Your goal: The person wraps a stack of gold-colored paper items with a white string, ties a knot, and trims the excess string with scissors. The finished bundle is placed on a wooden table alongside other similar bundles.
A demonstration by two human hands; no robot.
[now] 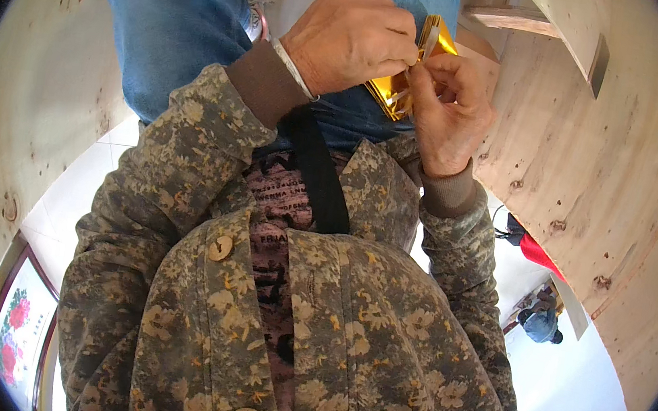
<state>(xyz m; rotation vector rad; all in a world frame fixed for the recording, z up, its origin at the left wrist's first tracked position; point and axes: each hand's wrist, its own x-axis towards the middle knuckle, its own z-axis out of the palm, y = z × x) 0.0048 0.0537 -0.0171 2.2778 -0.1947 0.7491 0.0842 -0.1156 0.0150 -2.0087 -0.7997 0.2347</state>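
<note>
I see my left hand (348, 41) and right hand (449, 110) both pinching the gold foil packet (409, 72), held above my blue-jeaned lap (180, 18).

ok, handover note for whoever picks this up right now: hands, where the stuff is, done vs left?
Left hand: closed, fingertips pinching the top edge of the gold foil.
Right hand: fingers curled on the foil's lower right side, holding it from below.
Foil: shiny, folded or creased, held between both hands above the lap, over the jeans. Wooden boards stand on both sides.
Done: foil is in hand and partly folded, as far as the view shows.
Left: cannot tell how far the folding goes; the hands hide much of the foil.
</note>
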